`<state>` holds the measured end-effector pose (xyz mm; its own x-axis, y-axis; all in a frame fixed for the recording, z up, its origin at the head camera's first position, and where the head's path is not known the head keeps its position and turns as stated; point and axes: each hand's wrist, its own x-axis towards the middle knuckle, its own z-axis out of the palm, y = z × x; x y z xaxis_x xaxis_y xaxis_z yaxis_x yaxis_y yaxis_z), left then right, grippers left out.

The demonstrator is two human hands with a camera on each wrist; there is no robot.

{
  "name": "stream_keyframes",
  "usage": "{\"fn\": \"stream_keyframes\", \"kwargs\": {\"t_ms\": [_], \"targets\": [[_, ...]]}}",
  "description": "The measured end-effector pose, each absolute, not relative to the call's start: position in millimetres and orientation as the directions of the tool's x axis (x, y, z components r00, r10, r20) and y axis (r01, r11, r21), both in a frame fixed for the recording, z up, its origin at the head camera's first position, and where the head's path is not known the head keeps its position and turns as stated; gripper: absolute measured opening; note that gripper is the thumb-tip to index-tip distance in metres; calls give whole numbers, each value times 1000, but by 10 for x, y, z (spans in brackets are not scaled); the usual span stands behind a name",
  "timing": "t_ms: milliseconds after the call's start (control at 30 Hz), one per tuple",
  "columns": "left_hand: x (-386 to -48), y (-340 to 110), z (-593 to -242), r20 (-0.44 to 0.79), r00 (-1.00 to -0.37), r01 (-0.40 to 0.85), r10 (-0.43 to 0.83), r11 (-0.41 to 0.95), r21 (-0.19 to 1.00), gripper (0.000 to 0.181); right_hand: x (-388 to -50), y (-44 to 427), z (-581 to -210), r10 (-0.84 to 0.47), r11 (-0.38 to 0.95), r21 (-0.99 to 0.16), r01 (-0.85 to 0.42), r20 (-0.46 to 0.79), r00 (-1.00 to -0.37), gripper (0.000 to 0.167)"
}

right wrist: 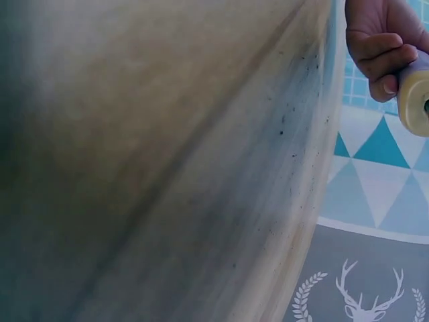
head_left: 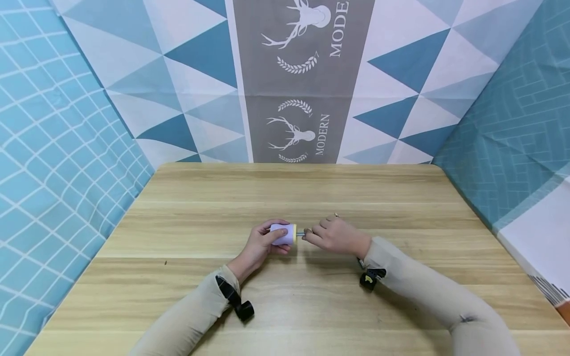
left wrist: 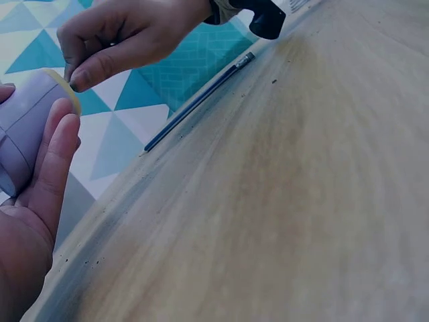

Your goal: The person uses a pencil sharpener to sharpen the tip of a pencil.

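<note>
My left hand (head_left: 263,242) wraps its thumb and fingers round a lilac, barrel-shaped pencil sharpener (head_left: 282,234) with a yellow end facing right. In the right wrist view that yellow end (right wrist: 414,104) shows a dark hole, cut off by the frame edge. Beside it, my right hand (head_left: 335,236) has its fingertips curled together close to the yellow end. A thin blue-grey pencil (head_left: 300,234) shows between the fingertips and the sharpener; the fingers hide most of it. Behind the right hand, another dark blue pencil (left wrist: 198,104) with a metal-tipped end lies on the table.
The wooden table (head_left: 213,296) spreads around both hands, its far edge against a patterned cloth backdrop (head_left: 294,79). A small dark speck (head_left: 166,262) lies left of the hands. Camera straps (head_left: 233,299) circle both wrists. A white surface (head_left: 539,237) borders the table's right side.
</note>
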<state>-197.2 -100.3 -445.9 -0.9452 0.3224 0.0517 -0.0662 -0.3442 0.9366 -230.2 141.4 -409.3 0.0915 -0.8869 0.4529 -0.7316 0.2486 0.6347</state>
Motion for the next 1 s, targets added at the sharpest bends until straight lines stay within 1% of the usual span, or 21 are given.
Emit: {"fn": "stream_keyframes", "kwargs": {"t_ms": [67, 200, 333, 400, 467, 533, 567, 633, 733, 833, 867, 933, 1000], "targets": [[-1973, -992, -4455, 49, -945, -69, 323, -343, 937, 22, -2303, 1419, -4089, -897, 240, 619, -748, 437, 74, 39], [-1978, -982, -4453, 36, -950, -79, 311, -351, 933, 23, -2290, 1402, -4055, -916, 233, 512, -827, 401, -10, 39], [-1985, -980, -4463, 26, -954, -90, 300, -368, 925, 26, -2269, 1371, -4007, -927, 250, 342, -906, 354, -122, 18], [-1987, -985, -4473, 24, -953, -95, 303, -373, 923, 28, -2257, 1359, -3987, -927, 273, 230, -934, 324, -191, 17], [-1989, -992, -4484, 25, -951, -96, 308, -372, 923, 30, -2246, 1348, -3969, -918, 307, 74, -949, 287, -274, 19], [-1991, -999, -4491, 25, -949, -98, 315, -369, 924, 30, -2241, 1340, -3950, -901, 335, -90, -938, 259, -347, 17], [-1993, -1003, -4492, 24, -948, -100, 318, -368, 925, 30, -2240, 1335, -3937, -892, 342, -174, -923, 249, -377, 16], [-1995, -1009, -4491, 23, -946, -102, 323, -366, 925, 28, -2242, 1328, -3914, -877, 347, -301, -888, 232, -421, 16], [-1990, -1014, -4487, 22, -944, -105, 328, -363, 926, 25, -2244, 1315, -3876, -863, 350, -426, -835, 202, -464, 18], [-1981, -1017, -4484, 24, -941, -104, 336, -360, 927, 24, -2247, 1310, -3845, -843, 377, -548, -747, 131, -522, 21], [-1978, -1017, -4484, 25, -940, -105, 339, -361, 927, 24, -2252, 1309, -3838, -835, 386, -593, -706, 101, -541, 22], [-1975, -1013, -4482, 28, -939, -107, 344, -366, 924, 24, -2260, 1315, -3816, -818, 401, -705, -585, 12, -575, 24], [-1974, -1005, -4478, 32, -938, -107, 345, -377, 920, 26, -2277, 1323, -3806, -805, 400, -806, -437, -81, -588, 26]]}}
